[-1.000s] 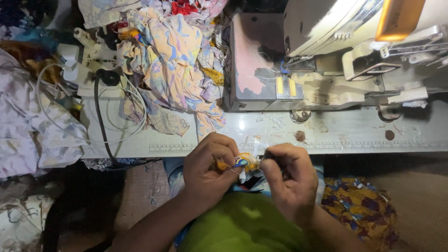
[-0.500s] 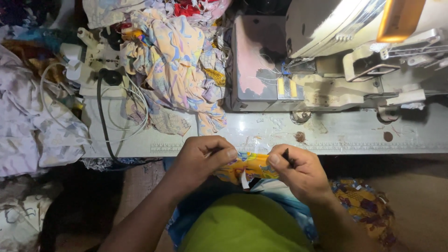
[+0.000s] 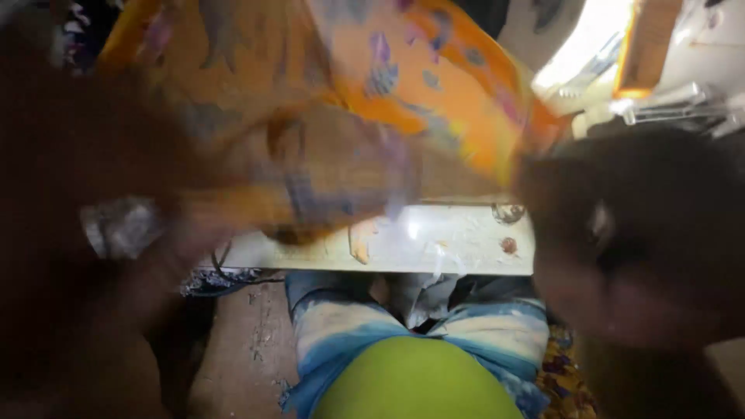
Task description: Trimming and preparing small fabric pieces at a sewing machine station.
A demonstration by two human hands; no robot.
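Observation:
An orange patterned cloth (image 3: 372, 101) with blue and purple marks is spread wide and close to the camera, blurred by motion. My left hand (image 3: 85, 256) is a dark blur at the left, at the cloth's left end. At the right, my right hand (image 3: 644, 248) looms large and dark at the cloth's right end. Both hands appear to hold the cloth up between them, though the grip itself is too blurred to see clearly.
Below the cloth shows the white sewing table edge (image 3: 434, 248). The sewing machine (image 3: 667, 85) is partly visible at the upper right. My lap in blue-white fabric (image 3: 349, 326) and a green garment (image 3: 411, 384) fill the bottom centre. Patterned fabric (image 3: 566, 372) lies on the floor.
The hands have risen from the lap and moved apart toward the camera. The small bunched orange piece is now spread wide, covering most of the table and fabric pile.

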